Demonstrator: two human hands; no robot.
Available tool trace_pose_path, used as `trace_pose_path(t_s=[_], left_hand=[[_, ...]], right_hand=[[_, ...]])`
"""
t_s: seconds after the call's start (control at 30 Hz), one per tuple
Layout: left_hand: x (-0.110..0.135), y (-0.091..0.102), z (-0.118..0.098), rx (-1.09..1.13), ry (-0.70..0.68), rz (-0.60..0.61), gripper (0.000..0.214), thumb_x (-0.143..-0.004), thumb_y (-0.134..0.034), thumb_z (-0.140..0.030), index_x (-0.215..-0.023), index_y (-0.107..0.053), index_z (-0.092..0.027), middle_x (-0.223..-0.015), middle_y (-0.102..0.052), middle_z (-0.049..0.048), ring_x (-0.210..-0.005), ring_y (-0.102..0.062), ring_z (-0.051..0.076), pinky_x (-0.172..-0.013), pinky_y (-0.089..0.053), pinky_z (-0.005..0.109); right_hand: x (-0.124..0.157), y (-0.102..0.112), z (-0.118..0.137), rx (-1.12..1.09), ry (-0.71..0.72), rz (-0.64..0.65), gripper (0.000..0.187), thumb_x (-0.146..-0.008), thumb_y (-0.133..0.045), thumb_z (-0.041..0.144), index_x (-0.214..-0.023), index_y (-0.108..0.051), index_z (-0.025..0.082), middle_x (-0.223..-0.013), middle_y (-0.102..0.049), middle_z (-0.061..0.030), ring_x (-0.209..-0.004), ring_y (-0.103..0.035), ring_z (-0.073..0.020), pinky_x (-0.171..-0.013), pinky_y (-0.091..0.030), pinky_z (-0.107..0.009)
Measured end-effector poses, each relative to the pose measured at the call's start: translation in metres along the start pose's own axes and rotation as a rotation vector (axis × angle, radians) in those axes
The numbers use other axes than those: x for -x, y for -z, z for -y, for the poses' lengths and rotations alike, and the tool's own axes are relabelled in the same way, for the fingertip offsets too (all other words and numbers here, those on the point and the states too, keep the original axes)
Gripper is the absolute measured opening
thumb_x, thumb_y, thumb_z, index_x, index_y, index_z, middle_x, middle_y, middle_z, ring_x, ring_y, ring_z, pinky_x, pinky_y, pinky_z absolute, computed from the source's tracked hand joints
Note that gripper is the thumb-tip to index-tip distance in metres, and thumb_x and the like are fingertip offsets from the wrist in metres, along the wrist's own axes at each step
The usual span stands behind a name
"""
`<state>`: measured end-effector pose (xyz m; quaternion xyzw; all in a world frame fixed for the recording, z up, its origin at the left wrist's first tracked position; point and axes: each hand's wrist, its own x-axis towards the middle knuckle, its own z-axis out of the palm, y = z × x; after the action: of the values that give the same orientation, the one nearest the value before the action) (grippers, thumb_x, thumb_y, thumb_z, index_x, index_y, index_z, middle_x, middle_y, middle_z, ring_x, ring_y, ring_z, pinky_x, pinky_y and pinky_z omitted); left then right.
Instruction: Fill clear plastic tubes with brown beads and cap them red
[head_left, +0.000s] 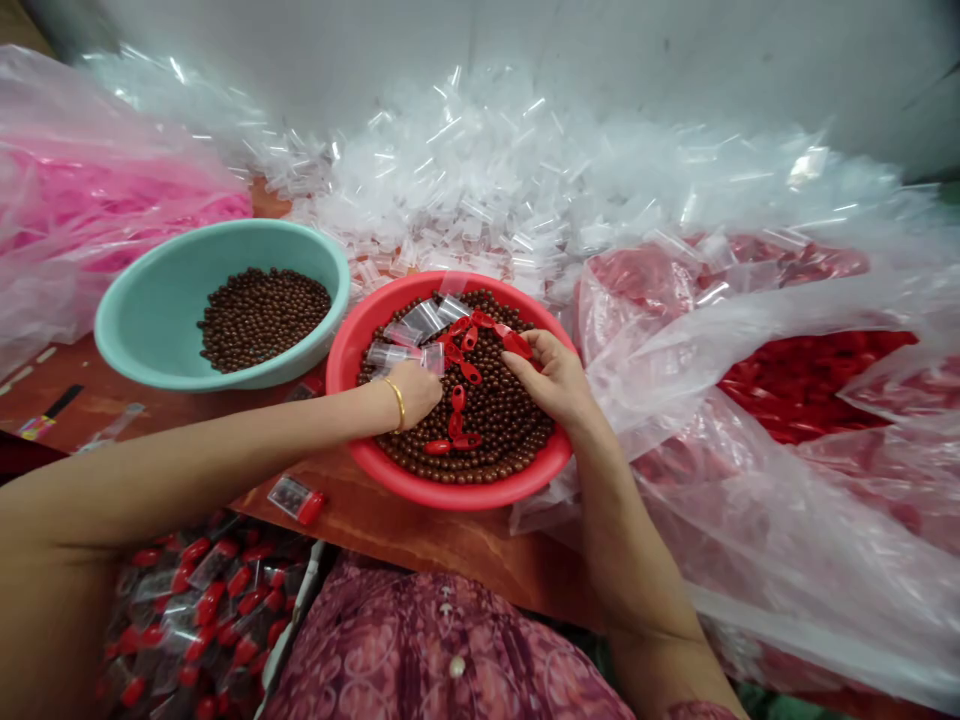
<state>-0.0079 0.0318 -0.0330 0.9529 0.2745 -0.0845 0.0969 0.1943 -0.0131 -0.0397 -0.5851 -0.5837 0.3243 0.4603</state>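
Both hands are over the red bowl [450,496], which sits mid-view on the brown bench [424,525]. I read the right hand [555,375] as closed in a pinch—thumb and fingers on a red cap [517,345] just above the beads at the bowl's right side. The left hand [420,393] is curled low over the bowl's left half, a gold bangle [397,403] at its wrist. A clear container [433,358] shows just beyond its fingers; from my view I cannot tell whether it is gripped.

Bowl contents: brown beads [510,430], with loose red caps [470,372] across the middle and clear containers toward the back left.

Surroundings: teal bowl [142,310] to the left, more beads inside; a large heap of clear containers [487,190] behind; plastic bag [652,345] with red pieces to the right. One red-capped container [296,498] lies near the bench's front edge—many similar ones below, lower left.
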Motion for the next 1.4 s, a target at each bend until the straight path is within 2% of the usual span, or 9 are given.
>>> trace_pose_path(t_s=[0.1, 0.2, 0.4, 0.6, 0.77, 1.0, 1.17, 1.33, 1.4], left_hand=[[-0.024, -0.003, -0.009, 0.105, 0.148, 0.046, 0.018, -0.072, -0.050, -0.006, -0.076, -0.067, -0.008, -0.079, -0.068, 0.0197, -0.082, -0.066, 0.031, -0.073, -0.049, 0.039], [-0.047, -0.007, -0.019, 0.358, 0.327, -0.044, 0.021, -0.073, -0.052, -0.008, -0.089, -0.066, -0.008, -0.092, -0.068, 0.0178, -0.094, -0.064, 0.029, -0.083, -0.049, 0.037], [-0.074, -0.021, -0.022, 0.597, 0.340, -0.169, 0.021, -0.075, -0.057, -0.014, -0.096, -0.061, -0.011, -0.092, -0.068, 0.0074, -0.088, -0.064, 0.019, -0.083, -0.050, 0.029], [-0.049, -0.007, -0.012, 1.388, 0.190, -0.311, 0.024, -0.068, -0.065, -0.008, -0.089, -0.054, -0.012, -0.087, -0.065, 0.0008, -0.082, -0.062, 0.010, -0.086, -0.047, 0.027], [-0.015, 0.006, -0.013, 1.755, 0.105, -0.205, 0.040, -0.068, -0.074, -0.026, -0.099, -0.051, -0.015, -0.090, -0.067, 0.0039, -0.077, -0.064, 0.011, -0.080, -0.048, 0.031], [-0.004, 0.010, -0.021, 1.738, 0.108, -0.182, 0.027, -0.071, -0.070, -0.020, -0.086, -0.049, -0.013, -0.074, -0.063, -0.0009, -0.064, -0.063, 0.008, -0.066, -0.048, 0.022], [-0.006, 0.012, -0.018, 1.724, 0.102, -0.139, 0.022, -0.070, -0.064, -0.015, -0.084, -0.047, -0.014, -0.068, -0.060, -0.0039, -0.052, -0.059, 0.006, -0.057, -0.045, 0.020], [-0.005, 0.017, -0.015, 1.756, 0.049, -0.084, 0.022, -0.064, -0.060, -0.015, -0.081, -0.046, -0.014, -0.063, -0.057, -0.0041, -0.050, -0.055, 0.006, -0.054, -0.046, 0.021], [-0.004, 0.018, -0.015, 1.788, 0.029, -0.083, 0.021, -0.063, -0.058, -0.017, -0.080, -0.046, -0.014, -0.062, -0.056, -0.0039, -0.051, -0.053, 0.006, -0.052, -0.046, 0.020]], right_hand=[[0.001, 0.001, 0.002, -0.027, -0.001, 0.007, 0.024, -0.076, -0.058, 0.041, -0.088, -0.051, 0.021, -0.091, -0.065, -0.0044, -0.083, -0.061, -0.0177, -0.075, -0.047, -0.031], [0.001, 0.001, 0.001, -0.057, 0.003, 0.021, 0.025, -0.076, -0.058, 0.042, -0.089, -0.051, 0.022, -0.089, -0.065, -0.0032, -0.083, -0.061, -0.0172, -0.073, -0.047, -0.030], [-0.001, 0.003, 0.003, -0.156, -0.005, -0.057, 0.029, -0.073, -0.062, 0.045, -0.089, -0.053, 0.022, -0.079, -0.061, 0.0009, -0.069, -0.056, -0.0127, -0.063, -0.045, -0.026], [0.001, 0.007, 0.005, -0.311, -0.127, -0.137, 0.029, -0.079, -0.051, 0.050, -0.075, -0.051, 0.021, -0.052, -0.037, 0.0080, -0.040, -0.033, -0.0061, -0.039, -0.030, -0.021], [0.003, 0.003, 0.010, -0.355, -0.124, -0.091, 0.028, -0.070, -0.063, 0.042, -0.082, -0.049, 0.021, -0.064, -0.055, 0.0066, -0.044, -0.044, -0.0052, -0.043, -0.037, -0.020], [0.011, -0.002, 0.025, -0.295, -0.104, -0.016, 0.025, -0.077, -0.052, 0.043, -0.088, -0.056, 0.021, -0.057, -0.041, 0.0071, -0.042, -0.036, -0.0066, -0.040, -0.034, -0.022], [0.009, -0.005, 0.037, -0.196, -0.088, 0.034, 0.031, -0.080, -0.047, 0.043, -0.095, -0.061, 0.020, -0.063, -0.048, 0.0035, -0.047, -0.041, -0.0091, -0.042, -0.036, -0.024], [0.003, -0.011, 0.045, -0.099, 0.055, 0.108, 0.027, -0.070, -0.064, 0.037, -0.091, -0.062, 0.020, -0.085, -0.064, -0.0007, -0.076, -0.057, -0.0143, -0.071, -0.048, -0.028], [0.002, -0.013, 0.045, -0.109, 0.100, 0.116, 0.023, -0.067, -0.068, 0.035, -0.084, -0.062, 0.020, -0.083, -0.065, -0.0009, -0.079, -0.058, -0.0152, -0.077, -0.048, -0.030]])
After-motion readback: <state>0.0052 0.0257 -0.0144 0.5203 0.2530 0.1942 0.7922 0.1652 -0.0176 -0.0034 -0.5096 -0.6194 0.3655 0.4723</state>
